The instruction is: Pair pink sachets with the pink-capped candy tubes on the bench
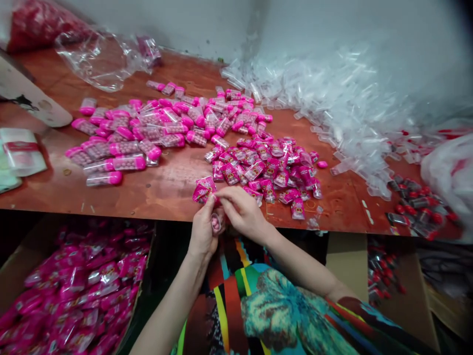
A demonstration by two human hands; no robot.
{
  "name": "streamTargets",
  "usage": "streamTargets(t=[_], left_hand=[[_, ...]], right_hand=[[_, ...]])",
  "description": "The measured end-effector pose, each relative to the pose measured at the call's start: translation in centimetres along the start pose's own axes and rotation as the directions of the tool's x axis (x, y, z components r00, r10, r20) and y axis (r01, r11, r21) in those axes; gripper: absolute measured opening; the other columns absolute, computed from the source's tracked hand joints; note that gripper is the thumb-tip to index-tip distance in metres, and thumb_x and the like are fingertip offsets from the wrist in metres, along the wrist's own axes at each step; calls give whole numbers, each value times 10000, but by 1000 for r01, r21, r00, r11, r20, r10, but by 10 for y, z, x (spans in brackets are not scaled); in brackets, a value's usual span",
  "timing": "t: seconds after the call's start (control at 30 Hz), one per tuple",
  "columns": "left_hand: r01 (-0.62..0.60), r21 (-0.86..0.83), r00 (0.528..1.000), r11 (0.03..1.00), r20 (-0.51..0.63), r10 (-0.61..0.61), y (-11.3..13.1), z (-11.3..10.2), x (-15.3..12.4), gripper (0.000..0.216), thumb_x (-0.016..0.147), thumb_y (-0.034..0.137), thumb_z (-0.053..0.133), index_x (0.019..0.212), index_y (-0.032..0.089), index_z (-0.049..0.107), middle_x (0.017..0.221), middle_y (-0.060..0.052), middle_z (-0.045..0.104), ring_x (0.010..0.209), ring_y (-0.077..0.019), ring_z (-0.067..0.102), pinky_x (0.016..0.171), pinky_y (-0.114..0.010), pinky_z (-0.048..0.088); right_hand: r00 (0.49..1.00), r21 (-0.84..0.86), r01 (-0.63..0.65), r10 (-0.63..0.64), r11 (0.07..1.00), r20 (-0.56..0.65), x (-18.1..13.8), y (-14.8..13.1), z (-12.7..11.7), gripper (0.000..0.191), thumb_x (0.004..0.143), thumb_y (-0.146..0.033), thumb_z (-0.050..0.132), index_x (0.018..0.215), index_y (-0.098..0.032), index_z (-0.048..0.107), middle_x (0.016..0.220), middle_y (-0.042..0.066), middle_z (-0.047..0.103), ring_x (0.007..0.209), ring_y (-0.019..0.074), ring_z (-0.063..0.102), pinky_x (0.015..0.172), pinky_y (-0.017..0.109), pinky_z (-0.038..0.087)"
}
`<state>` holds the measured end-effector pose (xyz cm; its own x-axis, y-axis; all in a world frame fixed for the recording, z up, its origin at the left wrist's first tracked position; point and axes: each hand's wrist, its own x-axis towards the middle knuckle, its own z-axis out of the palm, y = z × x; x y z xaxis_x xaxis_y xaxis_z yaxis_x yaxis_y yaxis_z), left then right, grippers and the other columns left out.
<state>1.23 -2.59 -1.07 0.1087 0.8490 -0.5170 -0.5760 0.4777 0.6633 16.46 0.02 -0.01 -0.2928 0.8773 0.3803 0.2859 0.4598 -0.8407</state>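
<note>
My left hand (pixel 201 234) is closed around a small clear tube of pink candy balls (pixel 216 224), whose open end faces me. A shiny pink packet (pixel 204 189) juts out beyond my fingertips at the table edge. With thumb and fingers pinched, my right hand (pixel 244 212) grips the near edge of this packet, close against my left fingers. Just beyond my right hand lies a heap of similar pink packets (pixel 271 167). To the left of it are piled pink-capped tubes filled with pink balls (pixel 127 148).
Empty clear tubes (pixel 332 103) form a large heap along the wall. Red-capped dark tubes (pixel 424 204) lie at right beside a white plastic bag (pixel 453 162). Below the reddish table (pixel 173 190), a box of pink packets (pixel 84 281) stands at left.
</note>
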Motion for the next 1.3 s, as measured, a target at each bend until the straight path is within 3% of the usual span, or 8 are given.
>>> streamTargets(t=[0.07,0.13,0.27,0.37,0.5,0.73,0.97,1.3], left_hand=[[-15,77,999,997,42,12,3,3,-6,830,816,841,1066,562,231,564,461,43,367,422,-63,290,465,-262,203],[-8,139,997,990,76,-2,6,5,-9,820,779,818,1097,541,226,582,434,44,337,404,-64,279,455,-263,173],[10,163,995,987,96,-26,9,7,-10,741,729,757,1141,605,218,649,453,29,442,403,-58,283,453,-252,158],[8,147,995,989,100,-23,8,9,-9,723,692,746,1167,641,205,690,492,22,502,416,-42,279,447,-232,154],[10,115,997,993,71,-18,7,10,-8,639,641,609,1220,705,203,731,519,30,543,420,-36,303,432,-205,196],[15,118,1000,993,-1,-15,5,10,-3,699,588,642,1241,704,201,711,546,20,591,421,-35,375,422,-176,221],[-18,126,999,992,37,14,4,12,-3,716,614,711,1225,750,201,740,598,11,644,443,-40,403,424,-181,238],[15,56,999,998,-30,-13,6,9,5,556,637,475,1229,813,179,793,608,-5,677,443,-53,449,418,-174,246]], right_hand=[[987,106,-163,163,981,4,20,8,-4,311,1168,-385,758,1438,-286,878,1329,103,920,1139,285,852,1013,463,716],[959,194,-275,255,942,120,38,16,-10,412,1092,-438,856,1464,-261,865,1270,80,914,1031,249,833,907,398,709],[900,307,-393,296,867,319,57,29,-16,308,1021,-489,900,1166,-217,891,957,10,854,823,195,755,762,325,653],[919,362,-390,334,846,209,57,36,-10,293,990,-511,917,1022,-226,858,909,-5,831,826,186,746,795,322,654],[931,359,-339,365,869,-6,46,42,3,243,998,-482,904,1044,-247,863,992,9,868,941,211,796,900,351,688],[917,203,-260,307,944,-253,29,48,12,188,1067,-450,851,1111,-270,882,1072,41,891,1016,251,824,993,407,700],[909,135,-203,238,970,-341,22,46,10,232,1101,-501,822,1148,-281,882,1119,70,906,1034,271,833,1005,430,701],[894,107,-235,258,966,-365,21,55,11,248,1128,-494,829,1198,-264,891,1128,77,895,1037,267,837,999,411,709]])
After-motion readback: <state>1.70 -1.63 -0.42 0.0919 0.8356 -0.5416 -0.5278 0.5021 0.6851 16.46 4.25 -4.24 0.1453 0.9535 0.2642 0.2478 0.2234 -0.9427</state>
